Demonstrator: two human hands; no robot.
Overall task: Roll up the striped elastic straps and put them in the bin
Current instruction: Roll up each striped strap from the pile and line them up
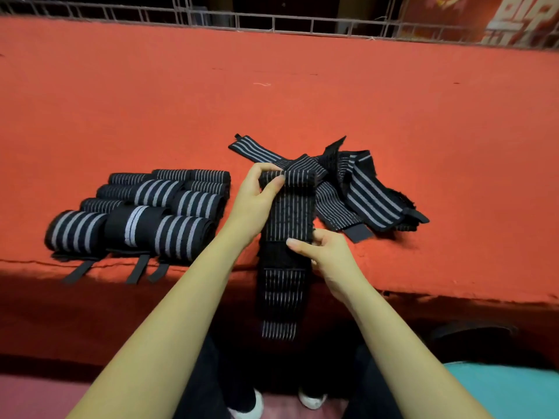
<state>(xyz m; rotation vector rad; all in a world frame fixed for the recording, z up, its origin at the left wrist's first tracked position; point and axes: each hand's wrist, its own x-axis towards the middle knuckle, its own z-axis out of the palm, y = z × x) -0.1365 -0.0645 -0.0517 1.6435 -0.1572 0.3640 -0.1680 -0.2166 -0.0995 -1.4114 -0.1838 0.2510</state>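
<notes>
A black strap with thin grey stripes point(287, 213) runs from a small roll at its top down over the table's front edge. My left hand point(257, 201) pinches the rolled top end between thumb and fingers. My right hand point(320, 252) pinches the strap's right edge lower down, near the table's edge. The strap's free tail point(279, 313) hangs below the table. Behind it lies a loose pile of unrolled striped straps point(363, 186). Several rolled straps point(145, 213) sit in rows to the left. No bin shows in this view.
The table is covered in red felt point(272, 95). A white wire grid point(272, 22) runs along its far side. Below are my dark trousers and white shoes point(251, 403), and a teal object point(499, 391) at the lower right.
</notes>
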